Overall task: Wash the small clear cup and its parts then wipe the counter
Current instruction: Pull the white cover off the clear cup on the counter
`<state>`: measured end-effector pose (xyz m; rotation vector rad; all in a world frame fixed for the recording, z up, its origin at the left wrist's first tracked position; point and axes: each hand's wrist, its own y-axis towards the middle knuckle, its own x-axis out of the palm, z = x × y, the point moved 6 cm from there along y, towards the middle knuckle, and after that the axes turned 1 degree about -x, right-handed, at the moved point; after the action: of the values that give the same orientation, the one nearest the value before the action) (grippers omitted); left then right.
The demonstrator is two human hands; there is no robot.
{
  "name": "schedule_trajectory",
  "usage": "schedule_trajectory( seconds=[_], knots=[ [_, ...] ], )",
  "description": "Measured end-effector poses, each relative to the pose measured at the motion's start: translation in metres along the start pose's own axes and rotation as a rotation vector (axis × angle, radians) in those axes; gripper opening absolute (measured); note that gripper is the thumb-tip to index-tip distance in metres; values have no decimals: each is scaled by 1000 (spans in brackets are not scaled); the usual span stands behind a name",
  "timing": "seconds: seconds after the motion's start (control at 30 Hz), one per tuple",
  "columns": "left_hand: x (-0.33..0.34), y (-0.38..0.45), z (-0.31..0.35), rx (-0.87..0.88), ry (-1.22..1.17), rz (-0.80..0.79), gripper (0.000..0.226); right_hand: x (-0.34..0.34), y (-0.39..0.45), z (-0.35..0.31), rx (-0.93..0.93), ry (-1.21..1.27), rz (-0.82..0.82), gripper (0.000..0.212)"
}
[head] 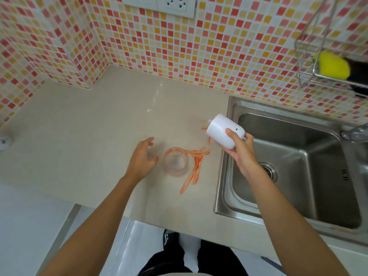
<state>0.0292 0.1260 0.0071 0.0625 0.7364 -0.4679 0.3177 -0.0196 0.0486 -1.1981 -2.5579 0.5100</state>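
Note:
A small clear cup (176, 161) stands upright on the beige counter (83, 136), its rim and base smeared orange. My left hand (142, 158) hovers just left of it, fingers spread, holding nothing. My right hand (240, 150) grips a white cylindrical top part (223, 129) tilted in the air near the sink's left edge; a small blade or stub shows at its far end. Orange streaks (196, 166) run across the counter to the right of the cup.
A steel sink (298, 156) lies to the right with its drain (267, 171) and a tap (354, 134) at the far right. A wire rack (310, 76) on the tiled wall holds a yellow sponge (333, 65). Wall sockets (159, 4) sit above.

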Motion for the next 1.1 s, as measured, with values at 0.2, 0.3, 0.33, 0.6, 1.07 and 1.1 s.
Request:
schedule_trajectory(
  seconds=[0.2,0.3,0.33,0.6,1.07,1.1],
  knots=[
    [-6,55,43,82,84,130,45,1,38,-5,66,-34,-80,45],
    [8,82,61,145,158,58,44,4,60,-8,93,-11,-128,59],
    [13,89,63,150,187,16,44,6,67,-8,95,-9,-146,65],
    [43,117,41,138,363,-181,48,31,124,-16,-76,-323,-126,78],
    [51,119,11,253,413,-103,54,66,168,-3,-311,-579,-40,88],
    [51,119,9,243,404,-100,54,67,168,-3,-314,-584,-41,89]
  ],
)
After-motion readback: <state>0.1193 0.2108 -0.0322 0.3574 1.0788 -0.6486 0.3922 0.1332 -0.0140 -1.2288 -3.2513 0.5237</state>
